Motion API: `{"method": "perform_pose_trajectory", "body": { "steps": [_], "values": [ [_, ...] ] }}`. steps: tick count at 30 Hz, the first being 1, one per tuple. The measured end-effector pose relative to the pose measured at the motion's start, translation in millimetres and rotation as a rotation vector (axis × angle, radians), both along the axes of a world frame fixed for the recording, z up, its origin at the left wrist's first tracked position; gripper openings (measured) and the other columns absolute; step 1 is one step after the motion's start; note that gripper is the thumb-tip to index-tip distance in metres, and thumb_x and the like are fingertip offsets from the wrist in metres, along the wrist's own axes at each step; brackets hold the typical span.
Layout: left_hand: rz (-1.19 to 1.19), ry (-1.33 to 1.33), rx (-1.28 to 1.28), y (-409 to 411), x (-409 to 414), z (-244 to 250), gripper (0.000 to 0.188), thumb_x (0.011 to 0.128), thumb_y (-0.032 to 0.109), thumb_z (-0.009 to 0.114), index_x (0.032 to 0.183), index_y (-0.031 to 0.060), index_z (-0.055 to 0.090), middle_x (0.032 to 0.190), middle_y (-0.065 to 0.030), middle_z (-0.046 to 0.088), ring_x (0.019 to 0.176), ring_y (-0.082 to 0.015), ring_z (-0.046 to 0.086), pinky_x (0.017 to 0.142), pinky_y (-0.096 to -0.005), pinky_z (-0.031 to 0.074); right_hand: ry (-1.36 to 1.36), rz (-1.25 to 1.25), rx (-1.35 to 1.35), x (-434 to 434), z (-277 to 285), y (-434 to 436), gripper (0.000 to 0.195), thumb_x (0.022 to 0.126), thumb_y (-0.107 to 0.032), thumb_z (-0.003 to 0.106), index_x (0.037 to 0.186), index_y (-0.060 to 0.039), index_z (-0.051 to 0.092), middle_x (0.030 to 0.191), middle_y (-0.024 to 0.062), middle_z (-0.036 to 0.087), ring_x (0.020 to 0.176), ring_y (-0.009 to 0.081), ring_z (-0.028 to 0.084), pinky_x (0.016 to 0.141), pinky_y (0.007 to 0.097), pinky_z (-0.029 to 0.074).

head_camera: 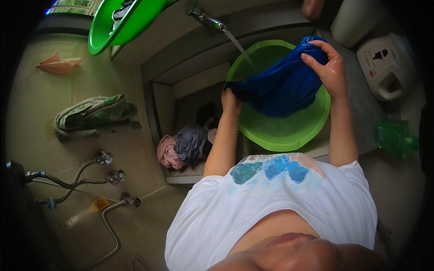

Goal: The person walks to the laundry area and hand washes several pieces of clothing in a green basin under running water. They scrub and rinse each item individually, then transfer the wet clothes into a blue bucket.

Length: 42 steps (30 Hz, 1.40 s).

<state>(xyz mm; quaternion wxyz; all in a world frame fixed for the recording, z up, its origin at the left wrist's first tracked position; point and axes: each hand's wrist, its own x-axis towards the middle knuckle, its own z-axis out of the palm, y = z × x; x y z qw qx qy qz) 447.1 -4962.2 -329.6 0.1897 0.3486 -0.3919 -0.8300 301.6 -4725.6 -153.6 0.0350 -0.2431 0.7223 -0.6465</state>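
Note:
Both my hands stretch a wet blue cloth item (284, 84) over a light green plastic basin (288, 144). My left hand (232, 101) grips its dark end at the basin's left rim. At the upper right, my right hand (325, 64) pinches the bright blue end between thumb and fingers. Water runs from a chrome faucet (212, 23) into the basin, beside the cloth. Water covers the basin's bottom. Which garment the blue cloth is, I cannot tell.
Left in the sink (200, 81) lie a pink cloth (168, 152) and a grey cloth (190, 144). A white jug (386, 67) and a green bottle (395, 138) stand at right. A bright green basin (145, 23) holds clothes. A towel (90, 117) hangs above hoses (84, 183).

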Motion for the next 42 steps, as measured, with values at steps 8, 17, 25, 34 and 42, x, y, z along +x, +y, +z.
{"method": "perform_pose_trajectory", "body": {
  "steps": [8,17,25,34,42],
  "values": [
    [-0.478,-0.253,-1.165,55.6,-5.4,-10.1,0.056,0.069,0.003,0.050,0.124,0.0107,0.045,0.123,-0.0250,0.044,0.112,-0.0371,0.045,0.095,-0.0407,0.038,0.046,0.292,0.648,13.1,-144.8,12.7,0.066,0.063,-0.004,0.073,0.123,-0.0164,0.048,0.135,0.0221,0.035,0.125,0.0368,0.034,0.102,0.0399,0.033],
    [-1.111,-0.565,-1.214,72.9,-38.7,-96.8,0.057,0.079,0.011,0.049,0.134,0.0147,0.034,0.139,-0.0213,0.026,0.125,-0.0372,0.033,0.102,-0.0411,0.032,0.062,0.622,1.613,8.7,-274.1,-46.5,0.060,0.073,-0.028,0.065,0.127,-0.0112,0.044,0.135,0.0175,0.037,0.122,0.0366,0.036,0.105,0.0483,0.024],
    [-1.128,-0.500,-1.555,45.5,-20.9,-89.9,0.044,0.075,0.010,0.058,0.118,0.0102,0.052,0.122,-0.0182,0.049,0.113,-0.0356,0.047,0.095,-0.0411,0.038,0.741,0.157,0.868,24.0,-231.1,-53.1,0.054,0.077,-0.030,0.059,0.124,-0.0051,0.048,0.127,0.0232,0.044,0.119,0.0323,0.041,0.101,0.0389,0.031],
    [-0.898,-0.278,-1.181,9.1,16.0,22.1,0.033,0.076,0.005,0.060,0.108,0.0038,0.056,0.106,-0.0168,0.058,0.096,-0.0313,0.057,0.083,-0.0353,0.045,-0.096,0.441,0.376,-6.3,-60.4,-10.4,0.032,0.063,-0.010,0.073,0.092,-0.0014,0.061,0.081,0.0084,0.061,0.078,0.0151,0.059,0.072,0.0277,0.046],
    [-0.607,-0.196,-1.161,-22.9,24.8,77.7,0.025,0.075,0.002,0.061,0.100,0.0037,0.058,0.094,-0.0133,0.058,0.083,-0.0214,0.059,0.066,-0.0305,0.049,0.265,0.258,0.306,15.8,-20.5,-23.4,0.027,0.069,-0.002,0.066,0.095,-0.0091,0.062,0.091,0.0079,0.057,0.088,0.0226,0.055,0.078,0.0289,0.045]
  ]
}}
